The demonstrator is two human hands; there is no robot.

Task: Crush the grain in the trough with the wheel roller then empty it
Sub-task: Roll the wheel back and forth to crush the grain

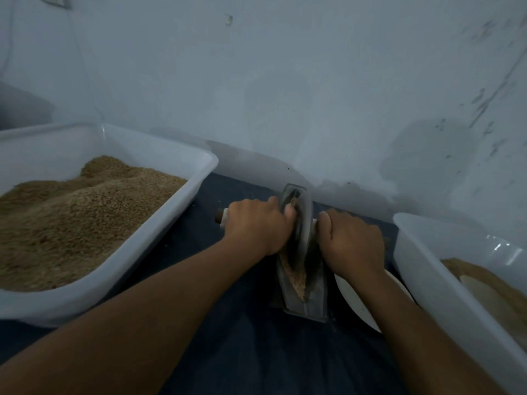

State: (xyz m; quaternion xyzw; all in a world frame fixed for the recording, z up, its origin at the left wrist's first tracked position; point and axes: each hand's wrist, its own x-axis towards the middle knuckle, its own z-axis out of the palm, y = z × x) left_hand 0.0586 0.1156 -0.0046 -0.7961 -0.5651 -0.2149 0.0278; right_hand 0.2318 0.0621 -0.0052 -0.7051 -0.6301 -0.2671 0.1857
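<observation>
We see both hands, left point(256, 226) and right point(352, 242), each grip curled round the handle of the wheel point(303, 220) standing in the grain-filled trough point(303, 280).

Two white tubs point(159, 223) point(427, 266), one trough point(313, 303), one wheel roller point(303, 220), two hands point(256, 226) point(353, 243).

The trough point(303, 283) lies in the middle, running toward the wall point(285, 95), with grain point(296, 276) in it. The wheel point(302, 220) stands in the trough between the left hand point(256, 226) and right hand point(352, 240). A tub point(182, 189) sits left, another tub point(422, 258) right, and a plate point(356, 300) lies just right of the trough.
</observation>
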